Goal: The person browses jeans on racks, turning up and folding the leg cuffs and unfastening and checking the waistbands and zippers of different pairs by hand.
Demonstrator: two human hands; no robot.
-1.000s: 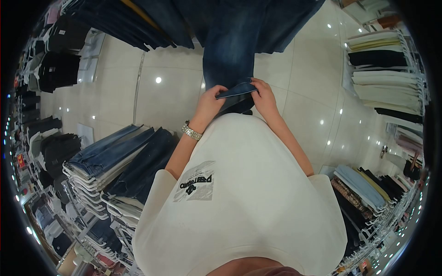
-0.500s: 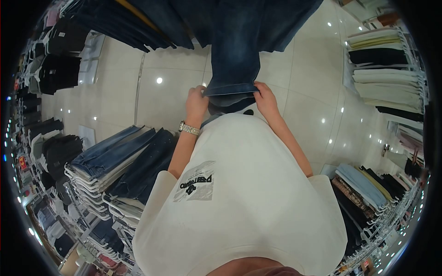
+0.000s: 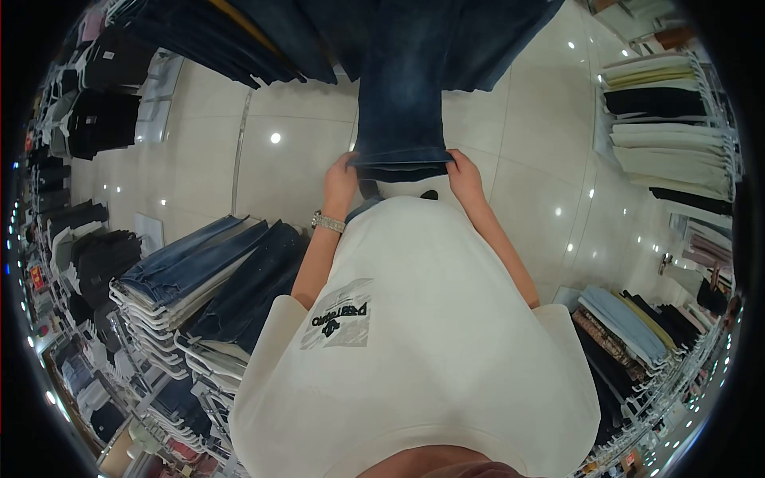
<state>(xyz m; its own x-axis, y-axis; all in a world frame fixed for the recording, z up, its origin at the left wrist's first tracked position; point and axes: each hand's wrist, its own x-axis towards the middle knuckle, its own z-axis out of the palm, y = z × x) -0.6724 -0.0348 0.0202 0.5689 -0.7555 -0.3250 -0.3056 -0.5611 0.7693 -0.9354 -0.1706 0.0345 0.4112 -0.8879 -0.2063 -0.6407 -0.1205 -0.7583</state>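
A pair of dark blue jeans (image 3: 401, 95) hangs toward me from among other jeans at the top of the view, its leg end pulled out in front of my body. My left hand (image 3: 341, 182) is closed on the left corner of the hem. On the opposite corner, my right hand (image 3: 464, 174) grips the same hem. The hem edge (image 3: 398, 157) runs nearly straight between both hands, with a darker inner layer showing just below it. A metal-band watch (image 3: 327, 222) is on my left wrist.
More dark jeans (image 3: 311, 40) hang along the top. Racks of folded jeans and trousers (image 3: 191, 263) stand at the left, with light trousers (image 3: 661, 139) at the upper right and others (image 3: 629, 323) at the lower right. Glossy tiled floor (image 3: 534, 175) lies between them.
The hem has been drawn wider and flatter, with my right hand moving slightly outward and down. The leg has shifted a little left, and less of the inner layer shows below.
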